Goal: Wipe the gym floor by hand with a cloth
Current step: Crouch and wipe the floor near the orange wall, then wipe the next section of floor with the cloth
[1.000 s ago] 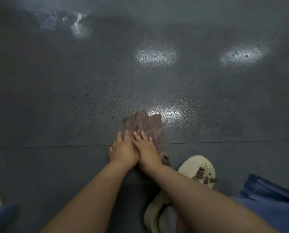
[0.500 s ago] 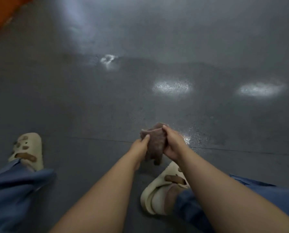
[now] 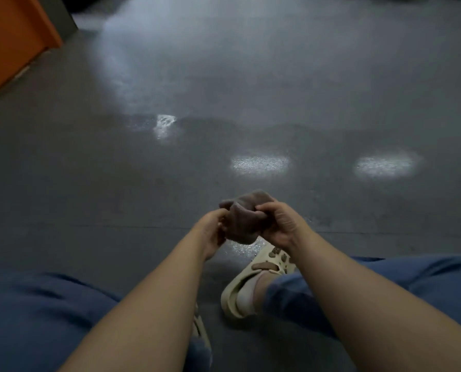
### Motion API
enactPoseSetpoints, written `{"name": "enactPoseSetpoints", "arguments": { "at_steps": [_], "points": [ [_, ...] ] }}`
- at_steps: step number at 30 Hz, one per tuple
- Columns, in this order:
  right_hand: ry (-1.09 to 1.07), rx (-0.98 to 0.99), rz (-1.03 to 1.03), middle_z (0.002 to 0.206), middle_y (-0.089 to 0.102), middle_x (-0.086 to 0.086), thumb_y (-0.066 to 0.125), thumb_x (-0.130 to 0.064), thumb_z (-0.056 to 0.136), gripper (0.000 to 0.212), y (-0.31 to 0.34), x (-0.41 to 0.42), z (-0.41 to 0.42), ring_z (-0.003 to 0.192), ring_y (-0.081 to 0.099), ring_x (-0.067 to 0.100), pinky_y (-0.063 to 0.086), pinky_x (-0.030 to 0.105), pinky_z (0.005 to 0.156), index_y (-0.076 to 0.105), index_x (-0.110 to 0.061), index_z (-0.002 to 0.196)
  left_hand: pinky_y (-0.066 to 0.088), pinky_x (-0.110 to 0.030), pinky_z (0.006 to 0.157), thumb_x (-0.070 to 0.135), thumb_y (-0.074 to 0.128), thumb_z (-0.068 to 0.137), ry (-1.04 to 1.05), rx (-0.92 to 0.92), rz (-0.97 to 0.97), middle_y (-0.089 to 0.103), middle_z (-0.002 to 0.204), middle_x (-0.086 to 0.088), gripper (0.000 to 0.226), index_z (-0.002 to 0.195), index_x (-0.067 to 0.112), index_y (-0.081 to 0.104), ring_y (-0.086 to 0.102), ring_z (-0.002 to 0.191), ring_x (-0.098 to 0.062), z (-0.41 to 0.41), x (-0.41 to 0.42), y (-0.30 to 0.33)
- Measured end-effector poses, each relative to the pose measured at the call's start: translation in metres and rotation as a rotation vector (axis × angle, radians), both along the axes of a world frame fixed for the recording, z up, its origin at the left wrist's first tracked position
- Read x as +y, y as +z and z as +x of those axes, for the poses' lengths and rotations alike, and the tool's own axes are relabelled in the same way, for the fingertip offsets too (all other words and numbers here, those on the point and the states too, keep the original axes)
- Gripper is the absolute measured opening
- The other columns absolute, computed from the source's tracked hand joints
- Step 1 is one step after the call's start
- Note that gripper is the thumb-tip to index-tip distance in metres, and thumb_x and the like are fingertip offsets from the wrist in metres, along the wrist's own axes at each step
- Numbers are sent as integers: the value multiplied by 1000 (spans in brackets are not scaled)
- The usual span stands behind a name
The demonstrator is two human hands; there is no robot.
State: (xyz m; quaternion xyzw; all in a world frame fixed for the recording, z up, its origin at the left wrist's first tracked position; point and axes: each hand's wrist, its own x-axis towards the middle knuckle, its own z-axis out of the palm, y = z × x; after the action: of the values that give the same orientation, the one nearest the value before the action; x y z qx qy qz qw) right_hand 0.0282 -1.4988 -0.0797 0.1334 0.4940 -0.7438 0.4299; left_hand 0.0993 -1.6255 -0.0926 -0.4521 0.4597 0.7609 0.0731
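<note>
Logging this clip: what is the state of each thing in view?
cloth: bunched, lifted off the floor, held between both hands
left hand: fingers curled, gripping cloth
right hand: fingers curled, gripping cloth
floor: glossy patches ahead
cream sandal: worn, on floor

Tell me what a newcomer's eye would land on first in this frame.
First, the brown cloth, bunched and held above the floor at centre by the left hand and right hand. Then the bright light patches on the grey floor, and the orange panel at top left.

Soft brown cloth (image 3: 244,221); speckled grey floor (image 3: 251,103), glossy where wet.
</note>
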Motion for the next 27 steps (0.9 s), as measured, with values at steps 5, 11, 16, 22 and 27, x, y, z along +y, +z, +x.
{"name": "enactPoseSetpoints", "arguments": {
  "at_steps": [5,11,16,22,27],
  "points": [
    [-116,64,109,116,43,16,27,26,78,78,6,10,1,83,56,31,52,38,65,41,-24,136,43,-27,70,12,69,85,-39,68,-396,51,93,-7,43,110,12,35,53,82,-19,-2,-4,11],
    [78,226,347,93,61,14,28,31,73,66,2,19,2,78,60,24,53,26,54,58,-1,122,42,-31,86,23,69,85,-117,117,-576,48,107,-5,41,109,17,36,47,97,-20,-15,-7,13],
    [196,344,658,112,60,16,49,23,75,55,-33,36,2,104,57,29,51,33,86,61,-4,121,44,-17,67,-6,70,78,-385,17,-620,50,107,-7,51,122,8,50,48,97,-19,-13,5,-8],
    [517,539,995,86,65,7,70,-7,79,10,-75,45,-10,85,60,19,46,26,73,67,-16,79,40,-22,88,10,58,92,-1036,-206,-940,59,123,-14,24,115,4,64,56,112,-25,-31,17,-50],
    [515,656,1016,75,54,1,67,-14,82,32,-97,50,-40,78,51,17,35,23,66,46,-24,61,37,-33,100,19,53,95,-1025,-134,-1140,41,128,-11,21,111,9,61,43,116,-30,-56,15,-80]
  ]
}}
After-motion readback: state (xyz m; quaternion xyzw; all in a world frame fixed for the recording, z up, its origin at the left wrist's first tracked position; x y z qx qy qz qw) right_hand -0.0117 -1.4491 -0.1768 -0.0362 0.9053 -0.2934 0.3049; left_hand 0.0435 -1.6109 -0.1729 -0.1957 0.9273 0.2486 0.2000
